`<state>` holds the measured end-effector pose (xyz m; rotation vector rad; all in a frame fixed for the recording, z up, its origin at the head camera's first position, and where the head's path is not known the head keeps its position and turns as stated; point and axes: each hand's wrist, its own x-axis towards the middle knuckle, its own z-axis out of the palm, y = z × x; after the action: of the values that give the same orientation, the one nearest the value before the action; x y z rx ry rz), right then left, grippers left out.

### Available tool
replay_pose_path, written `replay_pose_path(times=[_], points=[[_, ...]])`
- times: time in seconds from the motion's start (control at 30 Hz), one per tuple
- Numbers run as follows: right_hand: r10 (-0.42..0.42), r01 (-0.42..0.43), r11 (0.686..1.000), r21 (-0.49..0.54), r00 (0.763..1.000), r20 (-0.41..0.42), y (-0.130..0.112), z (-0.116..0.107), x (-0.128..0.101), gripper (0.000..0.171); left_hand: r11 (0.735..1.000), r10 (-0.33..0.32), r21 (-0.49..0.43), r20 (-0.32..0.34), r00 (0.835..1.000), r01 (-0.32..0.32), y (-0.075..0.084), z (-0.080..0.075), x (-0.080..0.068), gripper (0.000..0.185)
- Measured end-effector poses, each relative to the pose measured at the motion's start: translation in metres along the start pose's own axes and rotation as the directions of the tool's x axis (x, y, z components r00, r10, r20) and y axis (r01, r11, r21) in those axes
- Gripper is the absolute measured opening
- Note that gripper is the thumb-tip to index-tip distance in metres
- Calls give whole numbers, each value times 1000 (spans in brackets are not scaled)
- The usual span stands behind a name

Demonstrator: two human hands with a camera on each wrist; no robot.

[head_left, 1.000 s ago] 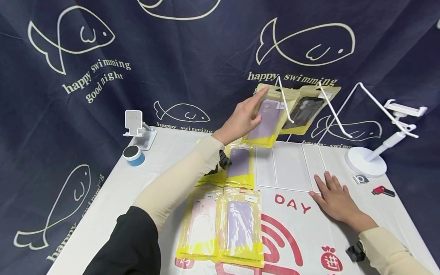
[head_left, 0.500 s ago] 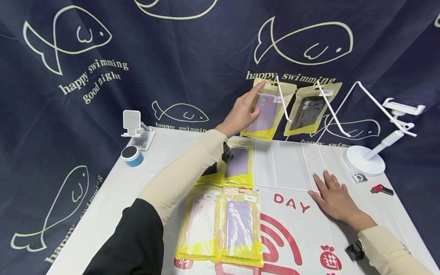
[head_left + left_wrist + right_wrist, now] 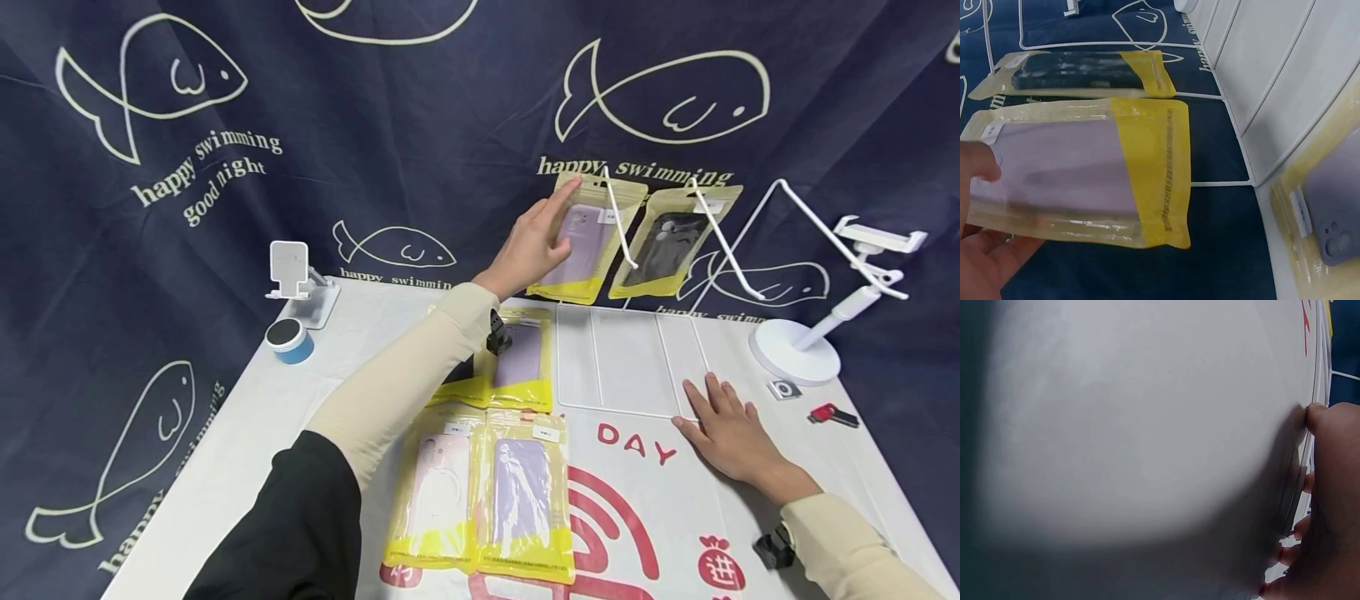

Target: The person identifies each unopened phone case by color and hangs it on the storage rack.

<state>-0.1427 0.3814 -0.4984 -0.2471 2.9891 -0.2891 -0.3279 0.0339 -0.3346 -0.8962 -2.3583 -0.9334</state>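
At the far edge of the table, a lilac pack [image 3: 581, 243] hangs on the left white hook [image 3: 618, 218] against the dark fish-print backdrop [image 3: 420, 125]. Its long axis runs top to bottom, tilted a little, yellow band lowest. Left hand [image 3: 531, 243] is raised to it from the left: fingers straight along the pack's top left corner, thumb [image 3: 979, 164] lying on its face. A touch or a light pinch, not a full grip; what the fingers behind do is hidden. Left hand is the nearer one by far.

Right hand [image 3: 731, 433] is flat on the table [image 3: 247, 417], fingers spread, tips at the near right corner of the white rack base [image 3: 630, 358]. It holds nothing.

Just right of the lilac pack, a black pack [image 3: 663, 242] hangs on the second hook [image 3: 720, 242], the two packs nearly touching at their edges. Hook wires cross in front of both pack tops.

Below the left forearm lie more packs: one lilac [image 3: 521, 358] mid-table, then a pink [image 3: 438, 492] and a lilac [image 3: 525, 496] side by side at the near edge.

Far left: phone stand [image 3: 296, 279], blue roll [image 3: 288, 337]. Far right: white clamp stand [image 3: 806, 346], small red item [image 3: 828, 413].
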Motion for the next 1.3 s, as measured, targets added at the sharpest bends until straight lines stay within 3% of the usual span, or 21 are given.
replay_pose_path(times=[0.27, 0.83, 1.3], points=[[6, -6, 1000, -1, 1000, 5, 0, -1, 0, 78, 999, -10, -39, -5, 1000, 10, -6, 1, -4, 81], [1, -1, 1000, 11, 1000, -5, -1, 2, 2, 79, 999, -40, -35, -34, 999, 38, -12, 6, -7, 81], [-13, 13, 1000, 4, 999, -30, -1, 3, 2, 77, 991, -93, -92, 21, 995, 95, -17, 6, -12, 84]])
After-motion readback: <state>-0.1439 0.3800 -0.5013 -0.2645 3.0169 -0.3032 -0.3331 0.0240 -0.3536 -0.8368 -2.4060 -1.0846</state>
